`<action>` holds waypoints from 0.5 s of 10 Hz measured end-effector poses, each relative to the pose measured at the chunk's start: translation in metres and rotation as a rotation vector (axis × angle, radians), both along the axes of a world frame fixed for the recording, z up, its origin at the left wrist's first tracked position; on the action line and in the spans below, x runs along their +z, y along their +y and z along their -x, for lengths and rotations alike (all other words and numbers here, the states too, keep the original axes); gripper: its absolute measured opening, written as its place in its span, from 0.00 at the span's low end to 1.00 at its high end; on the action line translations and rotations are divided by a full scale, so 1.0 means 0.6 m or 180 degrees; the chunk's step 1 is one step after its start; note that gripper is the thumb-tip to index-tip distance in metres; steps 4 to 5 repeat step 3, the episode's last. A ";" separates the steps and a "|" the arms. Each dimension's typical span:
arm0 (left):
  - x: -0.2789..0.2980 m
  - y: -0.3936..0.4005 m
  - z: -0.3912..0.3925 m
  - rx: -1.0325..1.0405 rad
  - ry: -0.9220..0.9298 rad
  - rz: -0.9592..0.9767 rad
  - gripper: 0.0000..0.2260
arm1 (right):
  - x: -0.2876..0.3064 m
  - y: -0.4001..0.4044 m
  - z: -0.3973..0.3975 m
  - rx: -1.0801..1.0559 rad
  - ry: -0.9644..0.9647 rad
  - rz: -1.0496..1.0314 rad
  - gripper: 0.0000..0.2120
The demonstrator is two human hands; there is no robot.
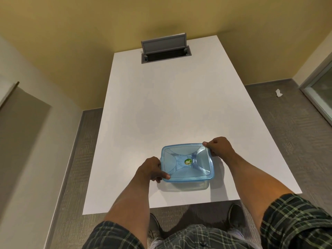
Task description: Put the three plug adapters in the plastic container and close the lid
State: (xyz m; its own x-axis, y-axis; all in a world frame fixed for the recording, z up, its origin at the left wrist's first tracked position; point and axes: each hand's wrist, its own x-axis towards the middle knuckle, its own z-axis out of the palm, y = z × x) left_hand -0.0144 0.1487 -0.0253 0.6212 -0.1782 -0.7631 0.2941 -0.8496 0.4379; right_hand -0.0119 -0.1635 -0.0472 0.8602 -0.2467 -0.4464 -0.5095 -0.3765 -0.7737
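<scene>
Both hands pinch the blue lid (186,161) on the plastic container (190,184) near the desk's (161,105) front edge, left hand (150,170) at its near-left corner, right hand (220,147) far-right (no adapters visible), so closing now risks sealing it empty.

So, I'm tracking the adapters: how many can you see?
0. None lie on the table. The left hand and right hand hold the blue lid on the container; adapters may be hidden under it.
</scene>
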 end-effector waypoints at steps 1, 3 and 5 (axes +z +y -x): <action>0.005 -0.005 -0.005 -0.0488 -0.0362 -0.0640 0.34 | 0.006 0.013 -0.002 0.0260 -0.0274 0.0833 0.13; 0.025 -0.022 -0.002 -0.1002 -0.1381 -0.1310 0.56 | 0.013 0.036 0.021 0.1049 -0.1064 0.2439 0.21; 0.025 -0.022 -0.002 -0.1002 -0.1381 -0.1310 0.56 | 0.013 0.036 0.021 0.1049 -0.1064 0.2439 0.21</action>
